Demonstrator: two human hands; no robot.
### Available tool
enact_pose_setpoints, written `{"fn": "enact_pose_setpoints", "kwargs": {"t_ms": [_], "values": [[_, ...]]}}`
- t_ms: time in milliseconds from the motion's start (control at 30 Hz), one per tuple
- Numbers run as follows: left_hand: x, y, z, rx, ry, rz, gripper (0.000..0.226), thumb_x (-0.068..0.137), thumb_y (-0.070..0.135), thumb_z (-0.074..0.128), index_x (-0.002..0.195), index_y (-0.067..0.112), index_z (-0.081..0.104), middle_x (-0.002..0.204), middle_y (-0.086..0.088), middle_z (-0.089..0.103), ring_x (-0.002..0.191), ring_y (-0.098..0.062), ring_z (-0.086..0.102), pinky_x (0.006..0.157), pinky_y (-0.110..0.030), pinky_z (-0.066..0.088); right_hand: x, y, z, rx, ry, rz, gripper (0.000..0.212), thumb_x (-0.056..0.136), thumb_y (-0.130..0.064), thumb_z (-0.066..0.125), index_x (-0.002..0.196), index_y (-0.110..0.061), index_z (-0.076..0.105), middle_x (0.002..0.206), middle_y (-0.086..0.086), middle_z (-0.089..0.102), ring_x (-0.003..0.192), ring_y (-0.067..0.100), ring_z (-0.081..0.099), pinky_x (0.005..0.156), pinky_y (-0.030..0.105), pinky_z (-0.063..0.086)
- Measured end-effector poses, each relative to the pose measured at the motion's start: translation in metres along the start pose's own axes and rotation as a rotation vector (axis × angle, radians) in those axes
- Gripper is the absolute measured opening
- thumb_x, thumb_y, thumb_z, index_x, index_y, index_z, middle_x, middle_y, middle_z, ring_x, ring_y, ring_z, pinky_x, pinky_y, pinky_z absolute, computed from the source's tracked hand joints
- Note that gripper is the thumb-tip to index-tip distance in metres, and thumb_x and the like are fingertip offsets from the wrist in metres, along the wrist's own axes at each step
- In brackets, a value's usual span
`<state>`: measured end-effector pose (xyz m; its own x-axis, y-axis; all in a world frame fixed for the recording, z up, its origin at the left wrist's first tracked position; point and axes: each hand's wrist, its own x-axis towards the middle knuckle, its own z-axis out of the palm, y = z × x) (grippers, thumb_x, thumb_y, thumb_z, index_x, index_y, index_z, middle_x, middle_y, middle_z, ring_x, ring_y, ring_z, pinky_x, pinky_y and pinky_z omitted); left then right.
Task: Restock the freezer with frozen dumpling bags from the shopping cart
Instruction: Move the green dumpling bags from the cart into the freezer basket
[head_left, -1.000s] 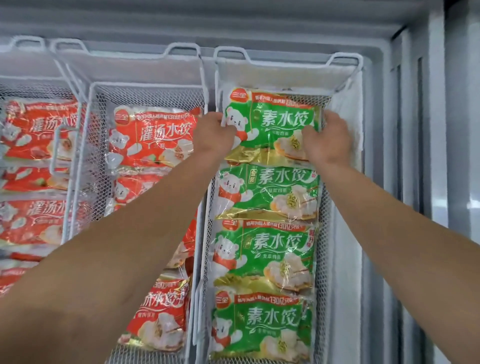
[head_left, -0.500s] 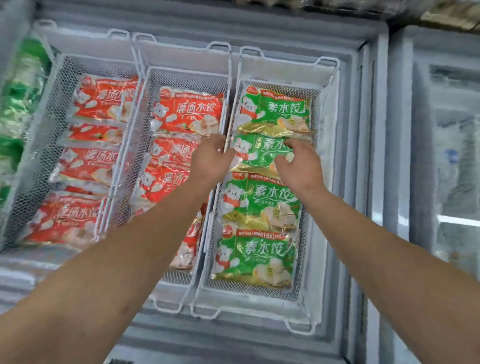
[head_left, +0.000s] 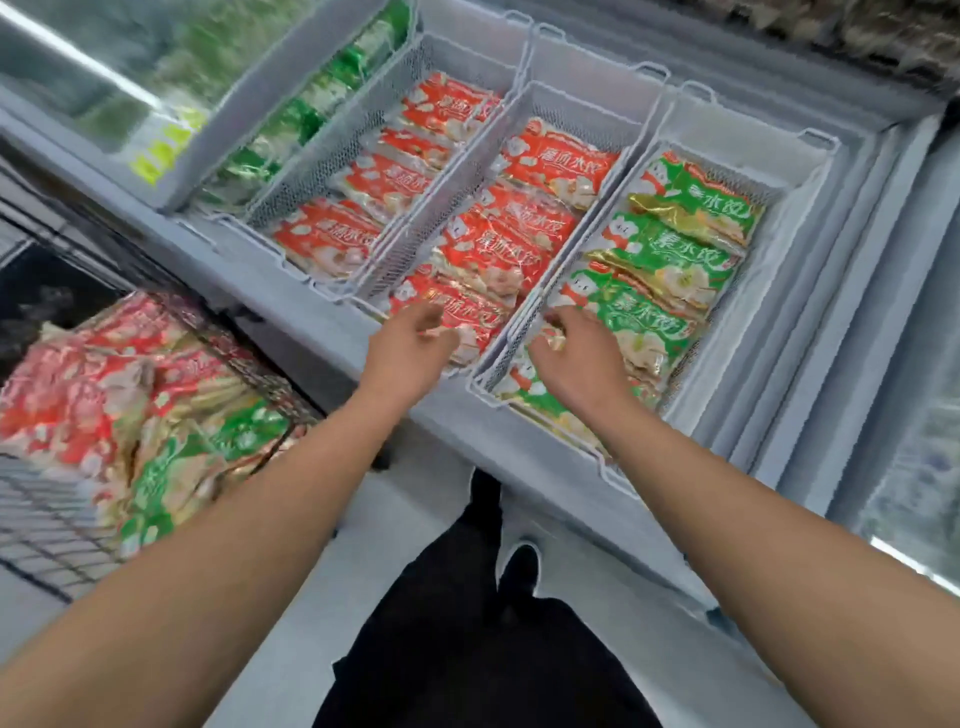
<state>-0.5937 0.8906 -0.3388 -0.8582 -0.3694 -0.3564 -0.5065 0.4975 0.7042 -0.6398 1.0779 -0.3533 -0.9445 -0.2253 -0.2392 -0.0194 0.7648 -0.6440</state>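
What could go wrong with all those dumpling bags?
The cart is heaped with red and green bags mixed together, so one might land in the wrong basket. The green basket already looks full along its length, so more bags may pile high and slide off. Both hands look empty now, and the freezer stays open meanwhile.

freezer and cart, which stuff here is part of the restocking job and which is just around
Job: green dumpling bags in the right basket; red dumpling bags; cart bags; shopping cart; left hand; right hand.
Around: green packs far left; glass door.
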Motion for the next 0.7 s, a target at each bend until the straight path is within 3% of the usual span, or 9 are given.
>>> {"fn": "enact_pose_setpoints", "kwargs": {"t_ms": [167,300,700], "values": [[-0.073,-0.076,-0.051,-0.141,0.156,-0.175,0.053,0.076,0.038,0.068,0.125,0.015,0.065,0.120,-0.002,0.070,0.107,-0.015,0.067,0.105,-0.032,0.046,-0.048,-0.055,0.054,-0.053,-0.123,-0.174,0.037,0.086,-0.022,0.061,0.122,-0.010,0.062,0.120,0.013,0.062,0.112,0.031,0.055,0.091,0.033,0.042],[-0.118,-0.133,-0.091,-0.208,0.269,-0.296,0.041,0.088,0.019,0.067,0.128,0.011,0.063,0.119,-0.002,0.067,0.113,-0.017,0.063,0.103,-0.027,0.045,-0.071,-0.101,0.103,-0.114,-0.250,-0.275,0.041,0.087,-0.021,0.061,0.127,-0.010,0.060,0.127,0.012,0.059,0.118,0.028,0.054,0.096,0.030,0.039],[-0.179,-0.309,-0.213,-0.350,0.468,-0.520,0.043,0.089,0.029,0.067,0.130,0.017,0.062,0.126,0.003,0.065,0.118,-0.015,0.059,0.103,-0.031,0.044,-0.120,-0.242,0.269,-0.234,-0.452,-0.451,0.042,0.088,-0.024,0.060,0.128,-0.008,0.061,0.125,0.012,0.061,0.115,0.029,0.057,0.098,0.033,0.042]]}}
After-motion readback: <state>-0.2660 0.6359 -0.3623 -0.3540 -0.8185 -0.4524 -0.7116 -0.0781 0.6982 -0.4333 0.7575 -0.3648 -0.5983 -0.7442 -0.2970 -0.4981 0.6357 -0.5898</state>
